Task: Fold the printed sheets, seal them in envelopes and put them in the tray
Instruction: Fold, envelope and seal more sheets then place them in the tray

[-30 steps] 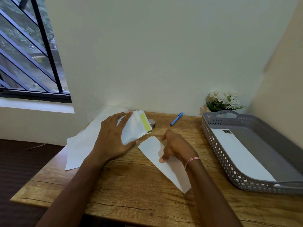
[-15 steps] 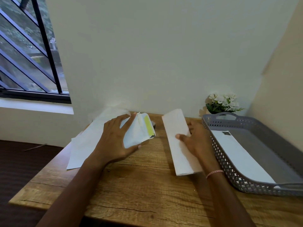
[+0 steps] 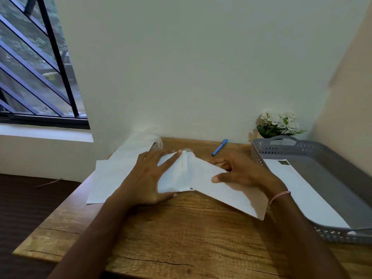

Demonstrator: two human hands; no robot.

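Open table [image 3: 181,238] front; pen [image 3: 219,147] behind, tray [image 3: 259,156] wall right.

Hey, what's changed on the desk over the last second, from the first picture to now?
The right hand lifted the folded sheet off the table and has swung it left, so its end now meets the opening of the envelope. The left hand kept gripping that envelope, whose yellow strip no longer shows. The blue pen, grey tray and loose sheets stayed put.

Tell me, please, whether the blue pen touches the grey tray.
Apart. The head view shows bare tabletop between the blue pen and the grey tray.
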